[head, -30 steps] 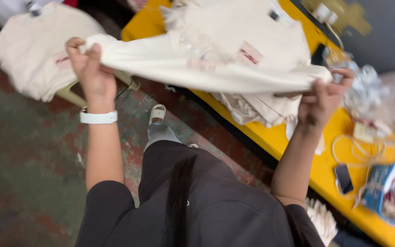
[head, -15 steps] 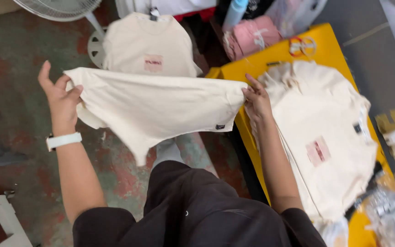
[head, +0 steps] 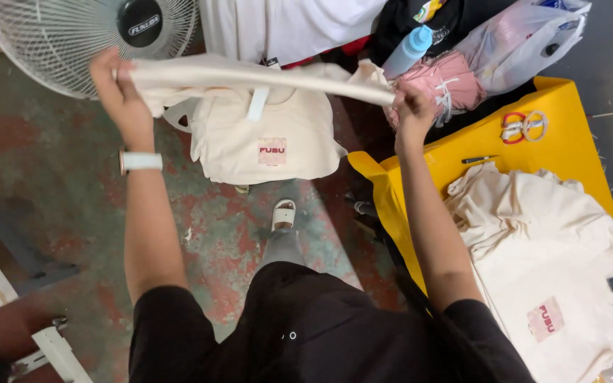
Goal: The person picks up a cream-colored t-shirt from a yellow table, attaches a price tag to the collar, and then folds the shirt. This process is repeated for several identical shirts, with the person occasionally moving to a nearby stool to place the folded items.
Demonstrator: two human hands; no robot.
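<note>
Cream T-shirt [head: 250,76], folded into a long flat band, is stretched level between both raised hands above the floor, in front of a white pedestal fan [head: 72,42]. The left hand [head: 118,96] closes its fingers and thumb over the band's left end, a white wristband [head: 140,161] on that wrist. The right hand [head: 413,113] is clenched in a fist on the right end. Both arms reach forward, elbows only slightly bent.

Below the band lies a stack of cream shirts [head: 264,142], the top one bearing a small pale rectangular label with red lettering near its hem. On the yellow table [head: 569,142] to the right rests another cream shirt [head: 555,262] with the same kind of red-lettered patch near its lower edge and a small black neck label. A pair of red-handled scissors [head: 523,126] lies near the table's far end. Behind it, a clear plastic bag [head: 526,39] holds pale clothing, beside a pink folded garment [head: 441,85] and a light blue bottle [head: 409,50].
</note>
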